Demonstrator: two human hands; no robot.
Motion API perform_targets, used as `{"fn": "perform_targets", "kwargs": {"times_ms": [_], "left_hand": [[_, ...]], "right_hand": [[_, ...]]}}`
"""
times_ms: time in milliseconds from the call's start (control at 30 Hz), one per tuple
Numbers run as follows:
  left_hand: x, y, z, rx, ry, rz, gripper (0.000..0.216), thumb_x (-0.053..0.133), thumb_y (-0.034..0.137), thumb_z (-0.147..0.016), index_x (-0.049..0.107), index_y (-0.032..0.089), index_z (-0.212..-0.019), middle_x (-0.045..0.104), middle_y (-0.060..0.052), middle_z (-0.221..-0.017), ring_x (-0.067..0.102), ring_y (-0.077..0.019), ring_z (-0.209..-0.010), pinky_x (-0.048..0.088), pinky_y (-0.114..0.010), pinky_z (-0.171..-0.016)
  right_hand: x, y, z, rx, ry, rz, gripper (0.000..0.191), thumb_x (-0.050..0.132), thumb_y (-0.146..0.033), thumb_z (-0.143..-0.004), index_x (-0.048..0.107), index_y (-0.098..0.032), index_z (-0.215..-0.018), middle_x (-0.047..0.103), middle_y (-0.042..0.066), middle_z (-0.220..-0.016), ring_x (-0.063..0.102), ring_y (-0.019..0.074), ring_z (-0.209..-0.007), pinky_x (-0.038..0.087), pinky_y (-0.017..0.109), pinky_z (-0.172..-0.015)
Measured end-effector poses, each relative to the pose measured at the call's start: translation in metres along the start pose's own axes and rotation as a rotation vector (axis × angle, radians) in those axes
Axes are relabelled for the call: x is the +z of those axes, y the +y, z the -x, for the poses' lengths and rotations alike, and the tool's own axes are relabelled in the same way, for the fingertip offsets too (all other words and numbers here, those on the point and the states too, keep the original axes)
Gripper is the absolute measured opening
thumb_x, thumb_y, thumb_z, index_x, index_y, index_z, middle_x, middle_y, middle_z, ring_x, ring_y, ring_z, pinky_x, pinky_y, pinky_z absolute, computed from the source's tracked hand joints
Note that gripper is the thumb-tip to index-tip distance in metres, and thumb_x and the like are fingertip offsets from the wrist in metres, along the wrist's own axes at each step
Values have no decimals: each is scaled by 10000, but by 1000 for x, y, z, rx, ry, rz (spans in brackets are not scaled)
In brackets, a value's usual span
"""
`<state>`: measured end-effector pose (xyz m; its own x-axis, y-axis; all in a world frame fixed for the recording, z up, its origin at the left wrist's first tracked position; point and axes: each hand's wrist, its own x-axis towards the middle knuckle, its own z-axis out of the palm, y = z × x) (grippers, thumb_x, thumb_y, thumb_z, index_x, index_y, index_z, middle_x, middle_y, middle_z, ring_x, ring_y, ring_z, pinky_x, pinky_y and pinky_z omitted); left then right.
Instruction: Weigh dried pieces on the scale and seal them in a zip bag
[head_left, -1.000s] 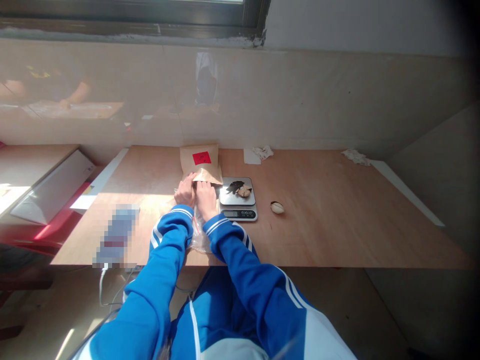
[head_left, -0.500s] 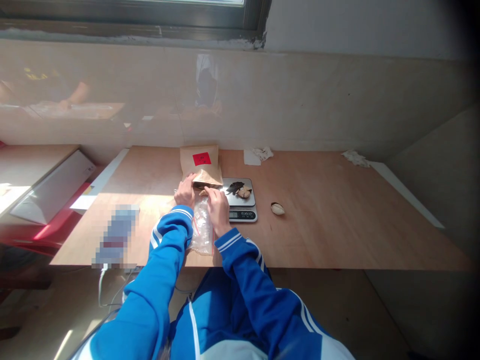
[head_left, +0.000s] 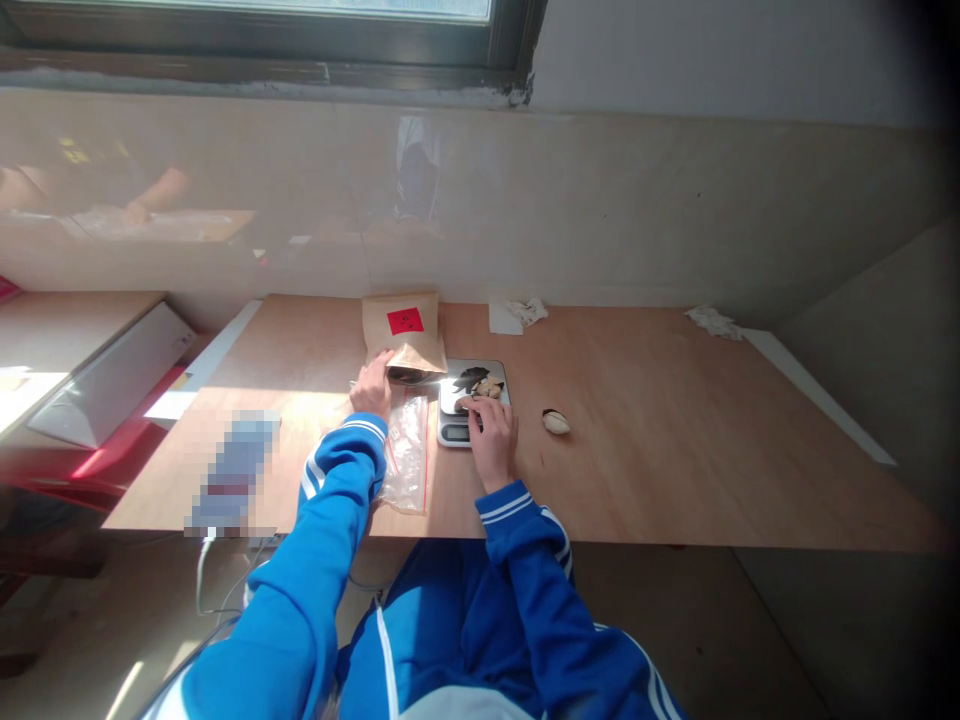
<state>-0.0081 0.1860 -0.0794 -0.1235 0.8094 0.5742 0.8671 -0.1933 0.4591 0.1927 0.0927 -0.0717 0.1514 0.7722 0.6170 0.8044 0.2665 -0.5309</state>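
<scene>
My left hand (head_left: 371,388) grips the near, open edge of a brown paper bag (head_left: 379,325) with a red label, which lies on the table. Its mouth faces me and looks dark inside. My right hand (head_left: 495,440) is at the front of a kitchen scale (head_left: 450,372), fingers pinched on a small pale dried slice (head_left: 466,402) at the edge of the weighing plate. Dark dried pieces (head_left: 471,378) and pale dried slices (head_left: 489,386) lie in a small heap on the plate. The right hand covers part of the scale's display and buttons.
Clear zip bags (head_left: 406,455) lie left of the scale. A pale shell-like piece (head_left: 556,422) rests to its right. A blurred phone (head_left: 232,475) with a cable is at the left. Crumpled tissues (head_left: 529,311) and a white paper (head_left: 505,318) lie at the back.
My right hand has moved right from the bag's mouth to the front of the scale, with a pale slice in its fingers. My left hand has stayed at the bag.
</scene>
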Motion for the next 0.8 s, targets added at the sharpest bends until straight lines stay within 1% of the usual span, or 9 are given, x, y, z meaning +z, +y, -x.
{"fn": "perform_targets", "kwargs": {"times_ms": [67, 167, 300, 367, 433, 500, 567, 667, 800], "left_hand": [[1, -1, 0, -16, -1, -9, 427, 362, 187, -926, 584, 215, -1289, 597, -55, -1313, 572, -195, -1197, 392, -321, -1081], [3, -3, -1, -26, -5, -16, 426, 365, 181, -924, 584, 220, -1287, 599, -48, -1312, 582, -196, -1178, 411, -319, -1062], [6, -7, -2, -25, -2, -18, 412, 375, 203, -929, 584, 225, -1284, 616, -50, -1291, 601, -197, -1138, 420, -312, -1050], [6, -8, -1, -24, -6, -25, 413, 373, 210, -930, 582, 228, -1286, 618, -48, -1288, 607, -198, -1123, 429, -310, -1039], [6, -9, -1, -18, -14, -31, 420, 367, 205, -928, 576, 227, -1293, 610, -52, -1299, 606, -199, -1124, 426, -315, -1041], [6, -9, -1, -4, -16, -32, 424, 368, 199, -924, 575, 222, -1294, 604, -58, -1306, 600, -198, -1138, 412, -320, -1056], [6, -9, 0, 11, -10, -31, 423, 368, 198, -924, 576, 219, -1292, 605, -60, -1305, 590, -197, -1158, 394, -322, -1074], [7, -9, 0, 18, -8, -35, 421, 361, 208, -930, 576, 215, -1292, 605, -58, -1304, 578, -200, -1181, 377, -330, -1090], [7, -9, 1, 14, -21, -55, 423, 359, 213, -931, 571, 210, -1298, 604, -62, -1305, 575, -216, -1188, 389, -351, -1081]], "right_hand": [[5, 3, 0, 9, 18, 43, 200, 483, -146, -915, 679, -181, -897, 660, 82, -978, 546, 219, -912, 427, 364, -826], [8, 6, 5, -3, 2, 32, 210, 487, -172, -913, 688, -188, -969, 622, 93, -998, 534, 222, -932, 431, 365, -840], [5, 10, 15, 4, -19, 26, 317, 453, -139, -897, 686, -233, -1091, 574, 102, -1104, 512, 238, -1000, 420, 395, -883], [4, 12, 18, 15, -7, 29, 379, 441, -116, -882, 668, -258, -1149, 557, 99, -1148, 507, 242, -1007, 409, 413, -895], [3, 13, 21, 30, 12, 8, 409, 430, -98, -870, 664, -267, -1159, 556, 93, -1154, 513, 237, -994, 402, 418, -900], [3, 15, 24, 50, 41, -28, 391, 416, -86, -863, 695, -253, -1082, 571, 88, -1111, 526, 228, -964, 403, 412, -891], [1, 17, 28, 75, 71, -62, 354, 407, -79, -859, 719, -229, -938, 590, 82, -1035, 542, 220, -924, 408, 404, -874], [-5, 21, 35, 108, 113, -94, 332, 401, -76, -859, 686, -211, -758, 602, 63, -900, 558, 207, -854, 415, 393, -849], [-20, 21, 42, 123, 113, -109, 335, 400, -62, -868, 656, -210, -710, 599, 44, -834, 573, 191, -808, 426, 376, -833]]}}
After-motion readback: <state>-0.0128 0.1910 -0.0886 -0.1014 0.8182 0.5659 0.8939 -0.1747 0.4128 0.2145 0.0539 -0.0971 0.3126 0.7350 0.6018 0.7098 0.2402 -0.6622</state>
